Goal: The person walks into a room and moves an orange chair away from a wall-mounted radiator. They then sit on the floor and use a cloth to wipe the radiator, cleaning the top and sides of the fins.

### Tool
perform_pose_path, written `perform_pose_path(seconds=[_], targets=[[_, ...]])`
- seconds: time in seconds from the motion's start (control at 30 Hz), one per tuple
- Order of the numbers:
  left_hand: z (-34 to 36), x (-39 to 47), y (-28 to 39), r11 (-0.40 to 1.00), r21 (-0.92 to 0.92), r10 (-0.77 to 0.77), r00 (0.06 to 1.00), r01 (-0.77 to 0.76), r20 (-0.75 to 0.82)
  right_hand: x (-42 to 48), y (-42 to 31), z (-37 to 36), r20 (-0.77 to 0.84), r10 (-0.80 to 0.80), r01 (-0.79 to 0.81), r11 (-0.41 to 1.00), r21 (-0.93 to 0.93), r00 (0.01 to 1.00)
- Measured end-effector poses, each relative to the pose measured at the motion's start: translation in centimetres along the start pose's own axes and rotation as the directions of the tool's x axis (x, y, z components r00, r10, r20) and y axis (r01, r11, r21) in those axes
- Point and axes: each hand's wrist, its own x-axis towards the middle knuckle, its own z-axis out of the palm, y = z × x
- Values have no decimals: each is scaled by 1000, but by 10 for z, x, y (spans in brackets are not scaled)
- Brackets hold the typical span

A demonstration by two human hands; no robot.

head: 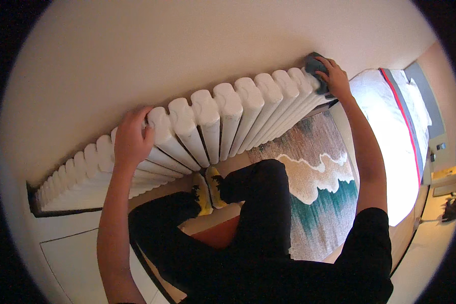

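Observation:
A white column radiator (228, 99) runs along the wall in front of me, from lower left to upper right. My left hand (134, 138) rests on top of its left part, fingers curled over a column towards the wall; whether it holds anything is hidden. At the radiator's far right end, my right hand (332, 78) grips a dark green cloth (314, 66), which lies against the top of the last columns and close to the wall. Part of the cloth is hidden by the fingers.
A patterned rug (319, 182) lies on the floor beyond my knees. To the right stands a bed with white bedding (387, 152) and a grey and red stripe. White cabinet panels (76, 258) are at lower left. My yellow shoes (204, 193) are below the radiator.

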Motion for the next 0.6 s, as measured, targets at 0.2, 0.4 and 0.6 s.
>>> perform_pose_path(seconds=[0.2, 0.4, 0.6], targets=[[-1, 0, 5, 996, -40, -73, 997, 75, 33, 8, 49, 11, 0, 78, -77, 978, -193, 997], [-7, 3, 6, 992, -5, -123, 989, 124, 87, 16, 86, 33, 62, 122, -116, 990, -85, 991], [0, 8, 10, 992, -31, -118, 991, 121, 65, 39, 90, 16, 236, 291, -343, 913, 222, 927]])
